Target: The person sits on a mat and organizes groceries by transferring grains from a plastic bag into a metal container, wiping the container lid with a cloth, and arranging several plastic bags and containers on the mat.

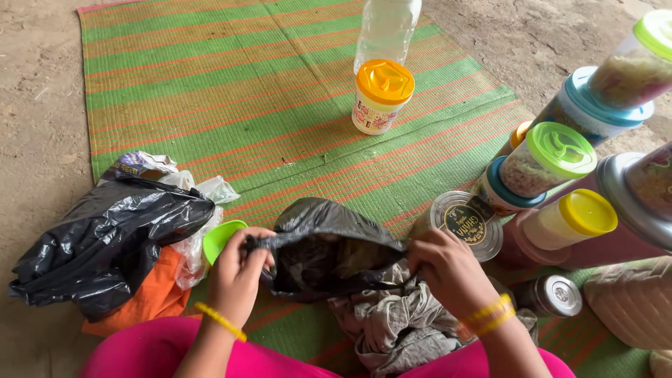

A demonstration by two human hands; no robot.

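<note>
Two hands hold one small black plastic bag (329,245) by its mouth, so the work shown looks to be at an early point: the bag is being pulled open and nothing has been taken out of it or poured from it yet. The left hand (238,276) pinches the near-left edge of the bag's rim between thumb and fingers; the right hand (448,269) grips the opposite edge, fingers curled over the plastic. Between them the bag sags open, and something pale and dry shows inside, too dim to name.

Just below the hands, on the lap, lies a crumpled grey cloth (399,325). Touching the back of the left hand is a green lid (220,238), and further out to the left sits a larger black bag (105,245) on top of clear plastic and an orange cloth (143,301). Just beyond the right hand stands a clear jar (462,224), and further right a cluster of lidded jars (560,175), all closed as far as can be seen. Well ahead of both hands, on the striped mat (231,98), stand a yellow-lidded jar (381,98) and a clear bottle (386,28), both still capped.
</note>
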